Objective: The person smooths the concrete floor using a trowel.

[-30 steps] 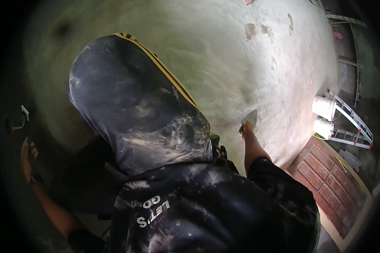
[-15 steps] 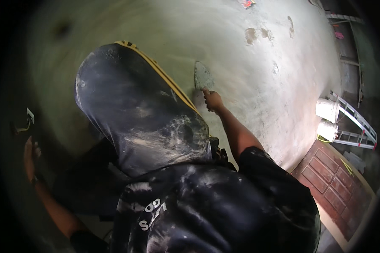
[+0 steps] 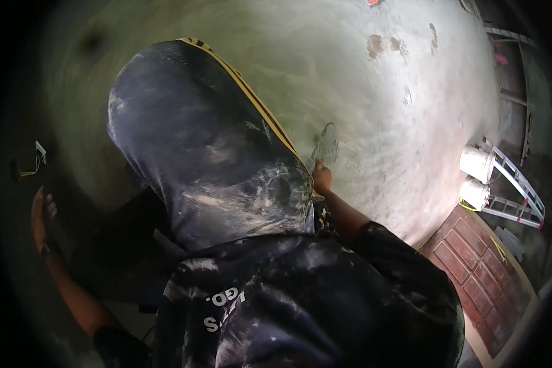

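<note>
My right hand (image 3: 322, 176) grips a pointed trowel (image 3: 327, 142); its cement-smeared blade lies against, or very close to, the smooth grey plastered surface (image 3: 276, 67). The handle is mostly hidden inside my fist. Far to the left, in shadow, my left hand (image 3: 41, 214) is held out with its fingers extended and nothing visible in it. Just beyond its fingertips is a small white fitting (image 3: 40, 153) with loose yellowish wires (image 3: 27, 174). Between my arms a large dusty dark cloth form with a yellow edge (image 3: 202, 135) covers part of the surface.
On the right stand two white buckets (image 3: 476, 164) beside an aluminium ladder (image 3: 516, 178). A reddish-brown panelled door (image 3: 478, 270) is below them. Brownish rough patches (image 3: 375, 46) mark the surface at the upper right.
My right hand has drawn the trowel nearer to me and slightly right across the grey surface, and the blade has tilted to the right. My left hand stays extended, shifting slightly.
</note>
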